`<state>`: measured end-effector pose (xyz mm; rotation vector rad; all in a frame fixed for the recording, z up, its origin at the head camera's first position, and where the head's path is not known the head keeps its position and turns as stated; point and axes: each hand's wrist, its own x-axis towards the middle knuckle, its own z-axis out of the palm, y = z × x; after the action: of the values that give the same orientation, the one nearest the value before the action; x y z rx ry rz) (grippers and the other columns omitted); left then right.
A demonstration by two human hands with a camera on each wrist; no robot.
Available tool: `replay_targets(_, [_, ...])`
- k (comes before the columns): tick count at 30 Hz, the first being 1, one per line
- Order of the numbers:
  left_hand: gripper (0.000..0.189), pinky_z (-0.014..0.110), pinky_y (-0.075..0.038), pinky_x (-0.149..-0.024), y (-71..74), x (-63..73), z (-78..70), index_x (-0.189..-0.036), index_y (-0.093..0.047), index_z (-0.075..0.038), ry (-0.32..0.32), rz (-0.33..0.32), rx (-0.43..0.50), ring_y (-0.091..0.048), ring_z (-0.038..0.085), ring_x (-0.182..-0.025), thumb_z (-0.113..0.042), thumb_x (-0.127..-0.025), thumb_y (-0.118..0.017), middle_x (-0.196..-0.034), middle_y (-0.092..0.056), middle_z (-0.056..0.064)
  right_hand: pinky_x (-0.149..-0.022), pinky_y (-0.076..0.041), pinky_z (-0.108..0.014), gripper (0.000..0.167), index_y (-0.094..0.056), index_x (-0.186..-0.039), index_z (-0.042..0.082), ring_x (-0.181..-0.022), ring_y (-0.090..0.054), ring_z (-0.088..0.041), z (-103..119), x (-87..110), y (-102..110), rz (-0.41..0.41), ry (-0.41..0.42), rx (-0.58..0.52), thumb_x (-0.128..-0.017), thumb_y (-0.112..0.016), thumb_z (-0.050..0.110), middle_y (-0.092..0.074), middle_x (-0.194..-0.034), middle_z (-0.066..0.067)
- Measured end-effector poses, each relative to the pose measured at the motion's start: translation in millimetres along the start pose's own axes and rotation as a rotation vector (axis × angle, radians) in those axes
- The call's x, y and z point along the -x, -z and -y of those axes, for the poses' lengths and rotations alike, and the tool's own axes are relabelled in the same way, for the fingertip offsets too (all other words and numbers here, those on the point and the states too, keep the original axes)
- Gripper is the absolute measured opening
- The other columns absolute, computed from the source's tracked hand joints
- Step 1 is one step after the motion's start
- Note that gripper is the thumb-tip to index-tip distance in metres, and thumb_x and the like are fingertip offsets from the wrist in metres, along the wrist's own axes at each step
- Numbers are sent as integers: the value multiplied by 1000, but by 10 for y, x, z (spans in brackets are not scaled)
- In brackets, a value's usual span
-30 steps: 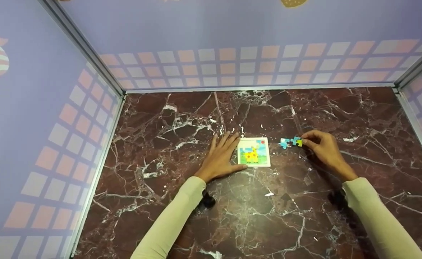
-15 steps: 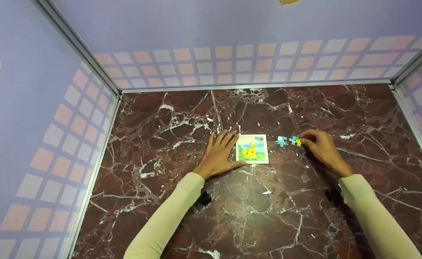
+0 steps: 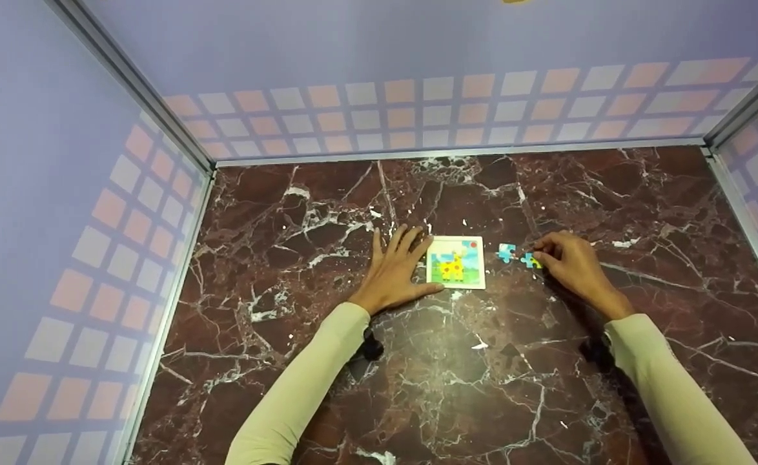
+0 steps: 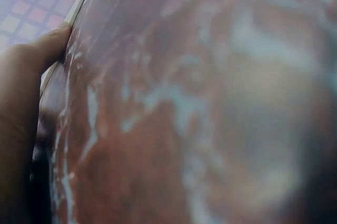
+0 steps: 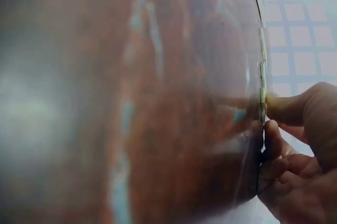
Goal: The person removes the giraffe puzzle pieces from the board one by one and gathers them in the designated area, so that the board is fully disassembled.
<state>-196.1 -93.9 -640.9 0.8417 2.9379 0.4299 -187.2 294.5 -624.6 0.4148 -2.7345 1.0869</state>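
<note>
Marbled tabletop, left hand touching puzzle, right hand holding piece

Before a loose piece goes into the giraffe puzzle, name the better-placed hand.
Probably the right hand: its fingers touch the blue-and-yellow piece, near another loose piece. The left hand lies spread at the opposite edge of the giraffe puzzle.

The tabletop under the right fingers looked like smooth, glossy marble; the puzzle board beside the left fingers, wood; the sleeves behind the fingers, matt cloth; the strip well beyond them, metal.
</note>
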Motion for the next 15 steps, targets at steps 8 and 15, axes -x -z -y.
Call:
replay_targets(8, [111,75,11,-129,-10,8,-11,-178,-24,-29,13,-10,-3,-3,34,-171,-94,-92,-48,-185,-16,3,-65,-45,-24,7,-80,-100,-4,-70,-64,-23,56,-53,-16,-55,-53,10,-99,-81,3,-77,-85,-17])
replay_targets(15, [111,74,10,-130,-16,10,7,-178,-24,-28,7,-26,-10,-4,33,-171,-94,-92,-46,-184,-18,2,-75,-45,-16,9,-79,-103,-7,-86,-71,-36,223,-107,-106,-123,-86,-64,-102,-76,1,-77,-97,-24])
